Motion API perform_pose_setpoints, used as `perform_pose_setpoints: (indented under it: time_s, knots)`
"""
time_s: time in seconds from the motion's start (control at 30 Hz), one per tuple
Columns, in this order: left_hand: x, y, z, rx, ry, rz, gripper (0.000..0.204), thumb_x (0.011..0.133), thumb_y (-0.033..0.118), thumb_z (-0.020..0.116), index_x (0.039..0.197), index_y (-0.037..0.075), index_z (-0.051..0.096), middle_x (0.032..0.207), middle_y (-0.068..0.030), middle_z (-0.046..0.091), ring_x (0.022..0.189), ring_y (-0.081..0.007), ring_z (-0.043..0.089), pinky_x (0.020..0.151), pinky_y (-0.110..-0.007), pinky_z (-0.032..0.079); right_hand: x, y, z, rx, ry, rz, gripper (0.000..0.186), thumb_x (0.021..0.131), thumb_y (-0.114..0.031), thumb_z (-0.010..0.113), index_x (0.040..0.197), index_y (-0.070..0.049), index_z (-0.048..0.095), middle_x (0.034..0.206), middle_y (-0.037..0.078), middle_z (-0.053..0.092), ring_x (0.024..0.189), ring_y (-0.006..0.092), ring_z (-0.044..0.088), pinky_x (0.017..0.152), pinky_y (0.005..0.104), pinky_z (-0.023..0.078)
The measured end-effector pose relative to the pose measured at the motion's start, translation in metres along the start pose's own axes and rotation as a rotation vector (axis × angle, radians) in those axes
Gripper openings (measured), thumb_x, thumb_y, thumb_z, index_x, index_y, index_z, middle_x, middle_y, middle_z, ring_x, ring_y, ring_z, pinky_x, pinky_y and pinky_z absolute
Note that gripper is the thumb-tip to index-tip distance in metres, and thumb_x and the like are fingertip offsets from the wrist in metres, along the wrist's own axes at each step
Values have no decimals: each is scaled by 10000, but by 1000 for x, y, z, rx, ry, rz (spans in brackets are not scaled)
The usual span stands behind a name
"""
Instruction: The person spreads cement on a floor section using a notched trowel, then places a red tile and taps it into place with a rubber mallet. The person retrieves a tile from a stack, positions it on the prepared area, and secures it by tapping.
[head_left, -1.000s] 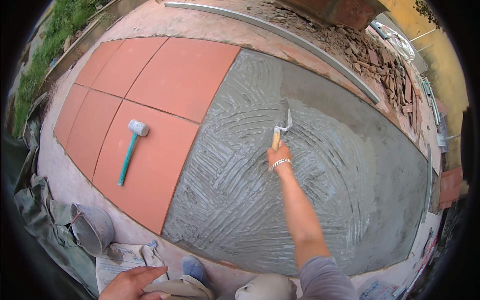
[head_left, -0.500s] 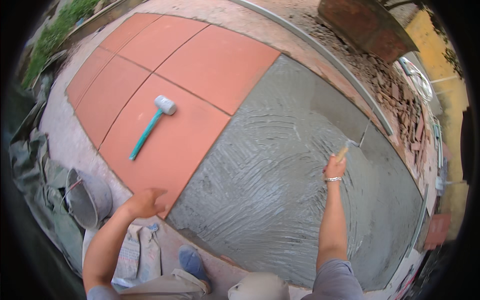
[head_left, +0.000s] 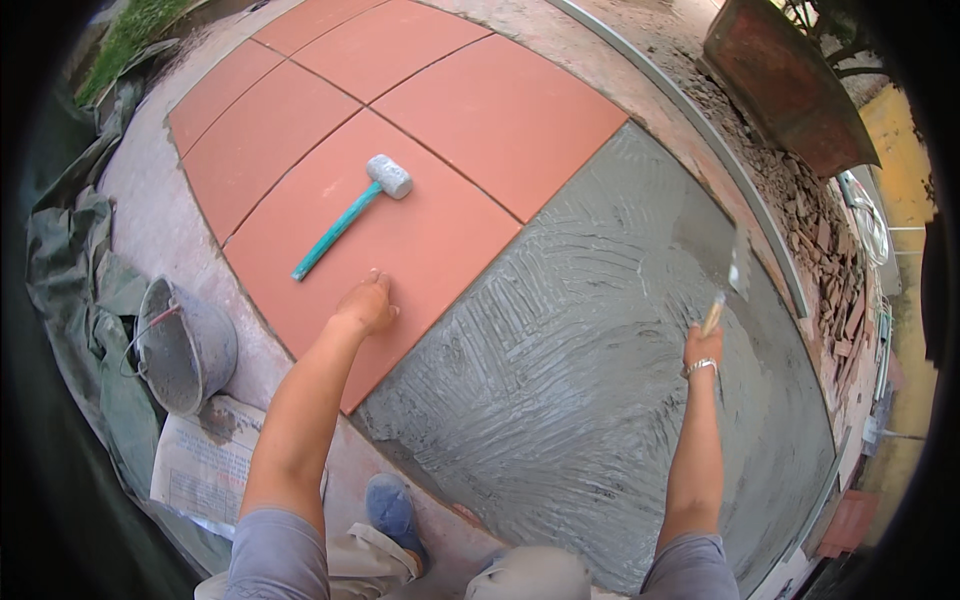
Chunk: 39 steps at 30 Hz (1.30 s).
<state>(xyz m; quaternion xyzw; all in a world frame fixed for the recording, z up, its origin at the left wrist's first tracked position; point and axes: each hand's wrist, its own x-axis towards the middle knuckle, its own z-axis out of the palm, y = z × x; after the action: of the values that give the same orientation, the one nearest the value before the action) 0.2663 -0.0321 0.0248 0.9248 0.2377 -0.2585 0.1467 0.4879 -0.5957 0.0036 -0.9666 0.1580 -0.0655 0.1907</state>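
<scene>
My right hand [head_left: 703, 346] grips the wooden handle of a notched trowel [head_left: 740, 265], whose blade looks tilted up on edge and partly blurred. Beneath it spreads a bed of wet grey mortar [head_left: 500, 330], combed with curved ridges. My left hand [head_left: 368, 302] reaches onto the nearest terracotta tile [head_left: 440, 235], its fingers partly extended and holding nothing. A mallet [head_left: 345, 220] with a whitish-grey head and a teal handle lies on that same tile, just beyond my left hand.
A grey bucket [head_left: 205, 345] stands at the left beside a paper sack [head_left: 205, 465] and a dark tarp [head_left: 75, 240]. A long metal straightedge [head_left: 690, 120] runs along the far right of the mortar. Broken tile rubble [head_left: 835, 280] and a rusty metal sheet [head_left: 785, 85] lie beyond.
My left hand has moved forward and right over the tile, closer to the mallet. The trowel in my right hand has turned, its blade now more upright. The whole view has shifted.
</scene>
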Motion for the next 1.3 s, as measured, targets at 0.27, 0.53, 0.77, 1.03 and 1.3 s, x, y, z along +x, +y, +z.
perform_pose_setpoints:
  time_s: [0.27,0.53,0.77,1.03,1.3]
  knots:
    - [21,21,-15,233,-261,33,783,961,334,593,1575,7,235,1653,-176,224,1448,-323,397,1161,-411,393,21,-155,49,533,-371,-62,561,838,-27,572,1390,-28,474,720,102,604,482,181,578,400,347,463]
    - [38,17,-21,343,-403,61,670,972,165,357,1594,3,171,1663,-172,189,1446,-314,410,1157,-409,395,82,-235,113,599,-468,34,587,863,-37,598,1432,-33,449,733,108,609,504,193,582,409,360,464]
    - [41,17,-26,330,-446,71,658,955,97,298,1588,-23,165,1659,-188,188,1448,-330,404,1157,-422,390,105,-258,142,530,-477,91,585,905,-43,599,1467,-35,435,760,123,625,519,215,587,426,375,471]
    - [41,14,-27,292,-444,106,649,963,108,296,1581,-41,168,1652,-211,187,1438,-335,418,1162,-416,385,105,-269,161,393,-402,31,448,895,-73,602,1331,12,546,838,197,692,594,283,684,493,402,520]
    - [43,15,-23,290,-456,74,660,956,105,305,1582,-39,155,1656,-210,162,1426,-354,426,1154,-425,402,96,-269,188,372,-417,18,445,902,-35,581,1339,5,508,768,125,615,537,219,609,436,367,503]
